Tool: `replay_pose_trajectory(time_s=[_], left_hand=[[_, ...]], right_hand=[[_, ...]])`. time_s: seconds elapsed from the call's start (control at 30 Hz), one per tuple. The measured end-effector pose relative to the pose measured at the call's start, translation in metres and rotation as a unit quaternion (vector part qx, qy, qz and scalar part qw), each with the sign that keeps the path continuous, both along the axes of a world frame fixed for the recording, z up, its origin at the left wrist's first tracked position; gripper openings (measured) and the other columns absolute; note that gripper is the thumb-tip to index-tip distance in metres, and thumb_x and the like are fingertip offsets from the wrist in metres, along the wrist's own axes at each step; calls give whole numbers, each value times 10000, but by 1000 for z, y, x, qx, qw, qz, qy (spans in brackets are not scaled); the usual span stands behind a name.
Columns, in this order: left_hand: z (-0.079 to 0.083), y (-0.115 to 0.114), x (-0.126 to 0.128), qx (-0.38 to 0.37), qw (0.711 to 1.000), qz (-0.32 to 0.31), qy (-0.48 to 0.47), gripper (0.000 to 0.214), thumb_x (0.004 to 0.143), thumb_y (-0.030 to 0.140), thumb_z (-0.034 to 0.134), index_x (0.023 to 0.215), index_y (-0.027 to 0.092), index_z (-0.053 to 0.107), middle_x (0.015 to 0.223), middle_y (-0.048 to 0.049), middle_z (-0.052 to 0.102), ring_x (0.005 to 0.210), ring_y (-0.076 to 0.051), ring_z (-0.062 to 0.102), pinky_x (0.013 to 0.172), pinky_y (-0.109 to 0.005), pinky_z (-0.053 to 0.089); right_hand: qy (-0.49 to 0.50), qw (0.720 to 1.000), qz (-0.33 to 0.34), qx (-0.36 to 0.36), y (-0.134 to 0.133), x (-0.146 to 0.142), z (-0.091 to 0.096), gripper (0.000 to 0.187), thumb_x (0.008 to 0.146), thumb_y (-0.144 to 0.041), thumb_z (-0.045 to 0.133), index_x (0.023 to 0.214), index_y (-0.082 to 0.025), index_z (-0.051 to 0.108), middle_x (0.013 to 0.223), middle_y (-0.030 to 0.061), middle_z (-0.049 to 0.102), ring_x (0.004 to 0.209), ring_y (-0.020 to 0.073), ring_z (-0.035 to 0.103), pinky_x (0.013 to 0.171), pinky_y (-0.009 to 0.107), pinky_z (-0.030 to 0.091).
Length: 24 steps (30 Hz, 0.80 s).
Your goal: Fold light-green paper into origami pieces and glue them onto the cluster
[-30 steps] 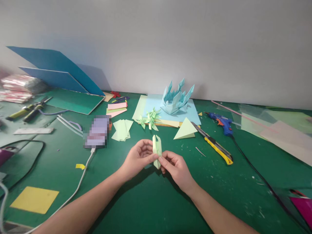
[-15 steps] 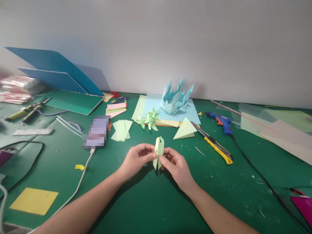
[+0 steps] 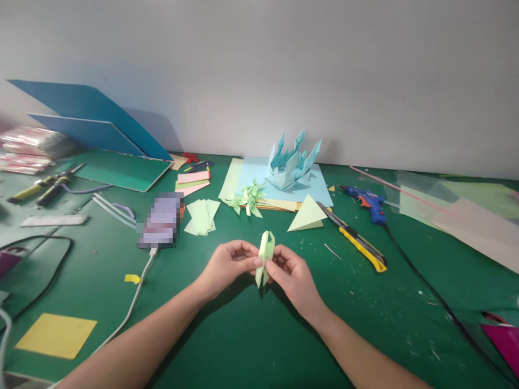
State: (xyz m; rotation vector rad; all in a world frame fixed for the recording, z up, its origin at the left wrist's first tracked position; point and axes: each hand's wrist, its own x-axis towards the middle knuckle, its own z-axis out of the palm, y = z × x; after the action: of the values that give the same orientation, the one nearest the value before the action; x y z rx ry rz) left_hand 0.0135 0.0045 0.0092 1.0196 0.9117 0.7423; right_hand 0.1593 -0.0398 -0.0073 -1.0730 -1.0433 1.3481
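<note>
Between my two hands is a small folded piece of pale green paper (image 3: 265, 249), long, narrow and held upright above the table. My left hand (image 3: 235, 267) pinches its left side with thumb and fingers. On the other side, my right hand (image 3: 294, 274) grips the lower right part, its thumb pressed near the middle crease. Beyond the hands lie several small green paper flowers (image 3: 250, 197) and a folded green paper triangle (image 3: 307, 215). Some cut green paper pieces (image 3: 201, 217) are stacked to the left.
A blue folded-paper lotus (image 3: 290, 167) stands on paper sheets (image 3: 320, 189) at the back. To the right lie a yellow utility knife (image 3: 360, 246) and a blue glue gun (image 3: 371, 205) with its black cord. A pixelated phone (image 3: 161, 219), charging cable and pliers (image 3: 48, 186) occupy the left.
The upper right flap of the folded paper now bends outward, with its tip curved over. The paper sits slightly lower, and both hands keep their hold.
</note>
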Motion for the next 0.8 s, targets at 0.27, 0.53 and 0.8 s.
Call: replay_pose_trajectory(time_s=[0.27, 0.53, 0.8], left_hand=[[-1, 0, 0, 35, 999, -12, 11, 301, 526, 287, 829, 677, 126, 625, 589, 25, 618, 513, -74, 557, 541, -217, 482], [1, -2, -2, 76, 995, -48, 41, 266, 602, 286, 785, 730, 141, 603, 653, 13, 621, 594, -93, 567, 589, -232, 469], [5, -1, -1, 39, 999, -22, 11, 319, 601, 252, 791, 753, 154, 528, 685, 37, 558, 624, -72, 532, 621, -212, 433]], right_hand=[[-43, 999, -10, 5, 0, 2, -2, 235, 701, -346, 626, 614, -195, 468, 550, -55, 471, 487, 86, 439, 476, 214, 374], [-61, 998, -13, 17, -1, 1, 0, 283, 707, -323, 586, 570, -209, 366, 523, -80, 342, 475, 76, 335, 457, 204, 302], [-39, 999, 10, 12, 1, 5, 0, 310, 745, -422, 603, 609, -203, 430, 544, -61, 415, 505, 93, 404, 504, 224, 354]])
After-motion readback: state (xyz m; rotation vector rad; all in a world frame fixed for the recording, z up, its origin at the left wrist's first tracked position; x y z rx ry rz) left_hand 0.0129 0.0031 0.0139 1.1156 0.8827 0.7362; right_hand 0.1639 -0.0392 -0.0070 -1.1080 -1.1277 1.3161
